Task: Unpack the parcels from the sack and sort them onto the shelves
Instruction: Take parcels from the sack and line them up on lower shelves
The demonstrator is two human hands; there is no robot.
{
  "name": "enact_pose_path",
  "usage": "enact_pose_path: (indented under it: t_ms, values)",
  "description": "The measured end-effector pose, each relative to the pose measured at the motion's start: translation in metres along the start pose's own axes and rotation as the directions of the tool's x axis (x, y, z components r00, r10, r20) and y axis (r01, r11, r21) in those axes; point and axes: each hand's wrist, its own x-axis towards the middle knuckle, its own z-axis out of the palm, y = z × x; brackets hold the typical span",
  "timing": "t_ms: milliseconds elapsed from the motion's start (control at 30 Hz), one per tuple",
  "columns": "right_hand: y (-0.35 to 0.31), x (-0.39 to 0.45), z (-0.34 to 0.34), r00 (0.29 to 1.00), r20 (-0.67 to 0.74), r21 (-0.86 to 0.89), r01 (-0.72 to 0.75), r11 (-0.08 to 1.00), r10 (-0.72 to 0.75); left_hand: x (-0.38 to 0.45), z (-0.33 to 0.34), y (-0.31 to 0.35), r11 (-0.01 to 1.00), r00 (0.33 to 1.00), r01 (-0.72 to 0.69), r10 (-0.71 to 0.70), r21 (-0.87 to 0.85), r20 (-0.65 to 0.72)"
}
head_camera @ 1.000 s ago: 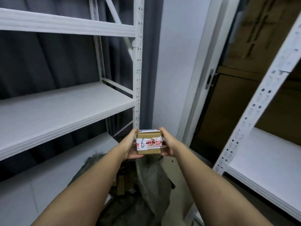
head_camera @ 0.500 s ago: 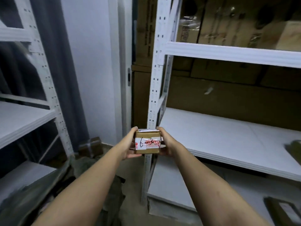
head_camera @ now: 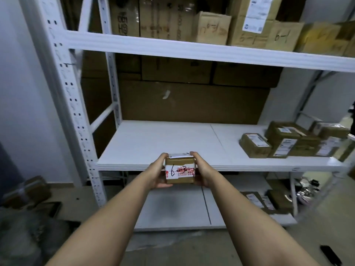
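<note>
The big white rack (head_camera: 76, 116) now fills the view. A sec ago it was off to the right, & the gray curtain side was in front, so the person has turned to face it. That means the carry is nearly over & the put-down comes next, I think.

Top shelf (head_camera: 192, 49) has big brown boxes (head_camera: 249, 25), some w/ "6-1" written on them. Middle shelf (head_camera: 163, 143) is bare on the left; a bunch of small parcels (head_camera: 284, 141) sits at its right end. Bottom shelf (head_camera: 172, 208) has a few more parcels (head_camera: 269, 202) on the right.

The sack (head_camera: 23, 237) is a blurry dark shape low on the left, on the floor.

Small brown parcel (head_camera: 180, 170) w/ a "6" & red print is held in the air, just in front of the middle shelf edge, not on it yet. Left hand (head_camera: 156, 174) grips its left side, right hand (head_camera: 204, 172) grips its right side, same as before.
</note>
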Motion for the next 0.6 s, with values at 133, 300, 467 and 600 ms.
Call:
enact_pose_path:
  t_ms: [133, 300, 467, 600]
  values:
    - [0.026, -0.005, -0.089, 0.997, -0.061, 0.015, -0.048, 0.999, 0.049, 0.024, 0.086, -0.02, 0.998, 0.995, 0.057, -0.059, 0.034, 0.08]
    - [0.065, -0.012, -0.167, 0.984, -0.128, 0.073, -0.119, 0.99, 0.128, 0.047, 0.167, -0.051, 0.994, 0.99, 0.094, -0.1, 0.061, 0.104]
    - [0.094, -0.004, -0.22, 0.963, -0.17, 0.115, -0.192, 0.975, 0.21, 0.072, 0.219, -0.073, 0.981, 0.977, 0.164, -0.176, 0.102, 0.124]
    - [0.115, 0.019, -0.252, 0.945, -0.194, 0.135, -0.241, 0.961, 0.264, 0.103, 0.247, -0.087, 0.972, 0.967, 0.199, -0.216, 0.125, 0.135]
